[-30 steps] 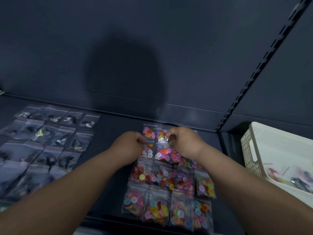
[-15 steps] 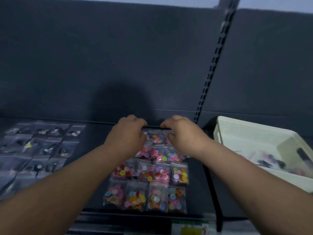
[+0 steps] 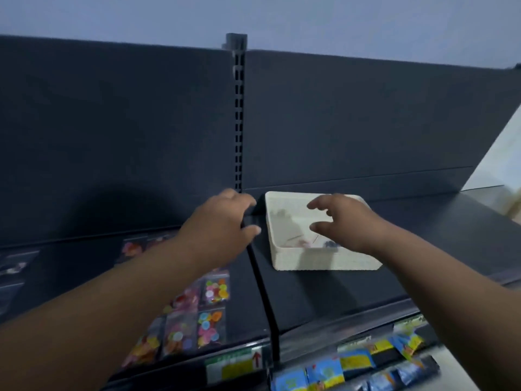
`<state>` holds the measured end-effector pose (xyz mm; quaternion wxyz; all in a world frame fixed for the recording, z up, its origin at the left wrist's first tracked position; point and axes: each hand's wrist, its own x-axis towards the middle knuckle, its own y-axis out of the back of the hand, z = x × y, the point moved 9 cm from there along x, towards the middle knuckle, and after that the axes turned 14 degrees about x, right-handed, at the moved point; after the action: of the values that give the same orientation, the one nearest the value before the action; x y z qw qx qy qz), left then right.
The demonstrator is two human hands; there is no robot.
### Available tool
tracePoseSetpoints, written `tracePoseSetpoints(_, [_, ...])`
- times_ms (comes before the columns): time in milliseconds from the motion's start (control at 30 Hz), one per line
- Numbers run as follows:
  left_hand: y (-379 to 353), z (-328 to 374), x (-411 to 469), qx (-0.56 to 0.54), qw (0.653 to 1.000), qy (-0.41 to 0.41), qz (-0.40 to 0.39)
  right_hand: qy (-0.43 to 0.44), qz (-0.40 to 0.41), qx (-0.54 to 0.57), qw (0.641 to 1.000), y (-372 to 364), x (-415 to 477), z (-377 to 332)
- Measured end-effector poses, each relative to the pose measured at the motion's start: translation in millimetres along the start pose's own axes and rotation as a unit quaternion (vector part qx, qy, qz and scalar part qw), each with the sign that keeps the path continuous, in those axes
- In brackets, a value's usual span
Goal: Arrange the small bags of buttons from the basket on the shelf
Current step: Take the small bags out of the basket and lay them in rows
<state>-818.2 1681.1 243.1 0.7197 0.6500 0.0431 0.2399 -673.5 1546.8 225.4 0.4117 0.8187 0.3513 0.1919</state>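
A white basket point(image 3: 304, 259) stands on the right section of the dark shelf point(image 3: 324, 294); a few small bags lie blurred at its bottom. My right hand point(image 3: 349, 221) hovers over the basket with fingers spread and loosely bent, holding nothing. My left hand point(image 3: 222, 224) is just left of the basket, over the divider between the shelf sections, fingers relaxed and empty. Rows of colourful button bags point(image 3: 208, 314) lie on the left section, partly hidden under my left forearm.
Clear bags of dark buttons point(image 3: 12, 266) lie at the far left. A slotted upright point(image 3: 238, 119) splits the dark back panel. Blue and yellow packets point(image 3: 355, 362) sit on the lower shelf, below a price label point(image 3: 234, 364) on the shelf edge.
Both hands left the colourful bags and moved right toward the basket. The view swung up and to the right, bringing the basket to the middle.
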Motion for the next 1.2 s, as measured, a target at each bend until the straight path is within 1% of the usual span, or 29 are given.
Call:
tracePoseSetpoints(100, [-16.5, 28.4, 18.8, -0.008, 0.999, -0.011, -0.039, -0.031, -0.018, 0.033, 0.999, 10.7, 7.7, 35.7])
tracePoseSetpoints(167, [-32.6, 47.4, 33.5, -0.015, 0.997, -0.011, -0.076, -0.047, -0.044, 0.042, 0.997, 13.9, 17.5, 59.0])
tracePoseSetpoints(300, [-76.3, 76.2, 67.2, -0.036, 0.985, 0.024, -0.167, -0.069, -0.117, 0.029, 0.990, 12.4, 45.1, 98.3])
tracePoseSetpoints(467, [-141.5, 80.1, 93.7, -0.025, 0.953, 0.106, -0.283, -0.043, -0.207, -0.010, 0.977, -10.9, 75.0, 131.5])
tracePoseSetpoints(567, [-175.9, 81.7, 93.5, 0.012, 0.929, 0.101, -0.357, -0.013, -0.272, -0.090, 0.958, -32.6, 79.9, 145.7])
tracePoseSetpoints(633, [-188.6, 80.2, 95.2, 0.031, 0.917, 0.104, -0.383, 0.011, -0.292, -0.132, 0.947, -43.2, 83.6, 151.6])
tracePoseSetpoints(700, [-194.2, 73.9, 98.4, 0.073, 0.910, 0.114, -0.393, 0.022, -0.296, -0.159, 0.942, -50.5, 87.0, 155.9])
tracePoseSetpoints(800, [-200.7, 66.8, 101.6, 0.127, 0.900, 0.132, -0.395, 0.036, -0.279, -0.144, 0.949, -56.9, 92.2, 155.4])
tracePoseSetpoints(933, [-206.8, 69.0, 113.6, 0.064, 0.918, 0.158, -0.359, 0.068, -0.269, -0.144, 0.950, -61.5, 102.2, 144.8])
tracePoseSetpoints(1000, [-208.8, 69.5, 120.3, 0.042, 0.930, 0.151, -0.334, 0.084, -0.258, -0.105, 0.957, -61.7, 110.5, 134.3])
tracePoseSetpoints(1100, [-208.6, 67.6, 126.2, 0.016, 0.945, 0.142, -0.294, 0.093, -0.271, -0.042, 0.957, -69.6, 118.3, 121.1])
tracePoseSetpoints(1167, [-207.1, 62.2, 127.3, -0.025, 0.949, 0.164, -0.270, 0.093, -0.279, -0.005, 0.956, -73.3, 121.0, 114.8])
tracePoseSetpoints(1200, [-205.3, 59.4, 127.4, -0.064, 0.946, 0.185, -0.257, 0.097, -0.278, 0.014, 0.955, -73.1, 122.7, 110.7])
